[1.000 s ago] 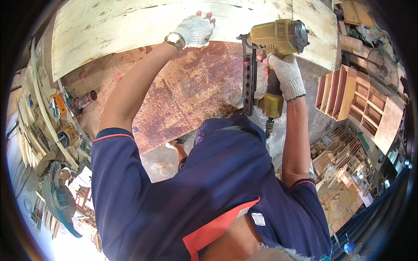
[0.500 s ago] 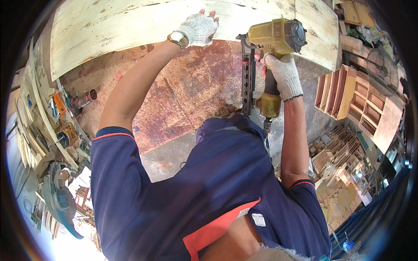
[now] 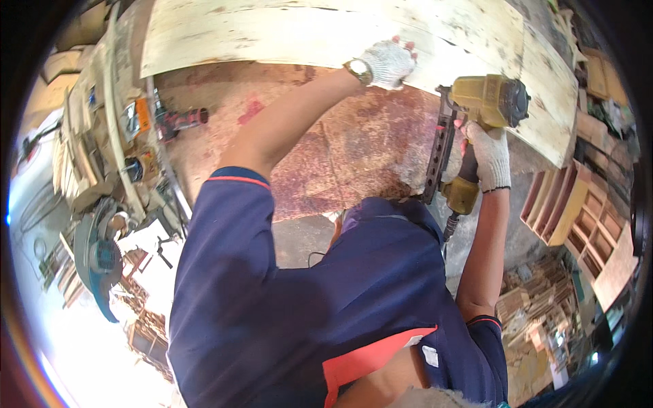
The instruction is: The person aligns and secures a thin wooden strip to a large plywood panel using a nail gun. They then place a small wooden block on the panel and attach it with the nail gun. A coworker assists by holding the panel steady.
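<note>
A long pale wooden board (image 3: 272, 34) lies across the far side of a stained reddish work surface (image 3: 340, 156). My left hand (image 3: 391, 63), in a white knit glove with bare fingertips, rests open and flat near the board's front edge. To its right, my right hand (image 3: 490, 155), gloved likewise, is wrapped round the handle of a yellow and black nail gun (image 3: 486, 98). The gun's nose points left, at the board's front edge, with its long black magazine (image 3: 439, 149) reaching back toward me. Whether the nose touches the board cannot be made out.
A cordless drill (image 3: 183, 121) lies at the left of the work surface, beside long wooden strips (image 3: 112, 115). A green power saw (image 3: 102, 258) stands lower left. At the right are wooden compartment boxes (image 3: 554, 204) and piled wood offcuts (image 3: 537, 306). A hose runs from the gun's handle.
The view has turned, so the board and both hands appear farther right and lower. My left hand remains flat on the board, and my right hand keeps its hold on the nail gun.
</note>
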A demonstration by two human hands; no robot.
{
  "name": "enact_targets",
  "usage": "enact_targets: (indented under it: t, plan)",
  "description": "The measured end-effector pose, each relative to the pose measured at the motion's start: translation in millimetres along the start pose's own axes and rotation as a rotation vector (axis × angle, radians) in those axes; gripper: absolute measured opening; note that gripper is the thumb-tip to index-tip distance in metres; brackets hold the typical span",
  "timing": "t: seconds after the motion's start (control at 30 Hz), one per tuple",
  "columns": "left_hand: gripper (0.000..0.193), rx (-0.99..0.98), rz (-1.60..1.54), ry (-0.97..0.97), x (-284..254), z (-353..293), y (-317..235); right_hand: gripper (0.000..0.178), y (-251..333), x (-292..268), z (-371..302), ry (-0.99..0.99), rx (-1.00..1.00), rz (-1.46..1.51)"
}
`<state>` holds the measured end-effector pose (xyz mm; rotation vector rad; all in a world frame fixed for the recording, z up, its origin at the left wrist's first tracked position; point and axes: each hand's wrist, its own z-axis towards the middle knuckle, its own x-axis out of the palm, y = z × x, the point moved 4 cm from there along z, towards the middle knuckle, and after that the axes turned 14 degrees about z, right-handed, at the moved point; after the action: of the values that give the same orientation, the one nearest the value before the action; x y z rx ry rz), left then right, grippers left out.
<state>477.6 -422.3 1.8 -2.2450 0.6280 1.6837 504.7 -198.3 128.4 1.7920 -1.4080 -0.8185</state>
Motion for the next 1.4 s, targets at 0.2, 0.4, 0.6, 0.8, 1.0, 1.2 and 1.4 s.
enact_targets:
  t: [0.2,0.4,0.6,0.8,1.0,1.2,1.4]
  plan:
    - [0.09,-0.233,-0.323,-0.434,1,-37,5,0.015,-9,-4,-1,0.01,-0.03,0.014]
    - [0.048,-1.198,-1.999,-1.35,110,-207,112,0.018,-7,-4,-9,0.024,-0.042,-0.065]
    - [0.036,-1.304,-2.025,-0.669,210,-240,182,0.031,-3,-13,-20,0.045,-0.119,-0.061]
    - [0.04,-1.302,-1.975,-0.739,220,-244,185,0.05,-12,-25,-10,0.025,-0.144,-0.301]
    - [0.037,-1.298,-1.953,-0.825,209,-244,158,0.047,-11,-37,-14,0.045,0.024,-0.12]
    - [0.042,-1.035,-2.056,-0.824,202,-244,109,0.034,-15,-56,-16,0.053,-0.05,-0.137]
    - [0.037,-1.217,-1.565,-0.825,176,-242,49,0.02,-27,-86,-8,0.022,-0.082,0.039]
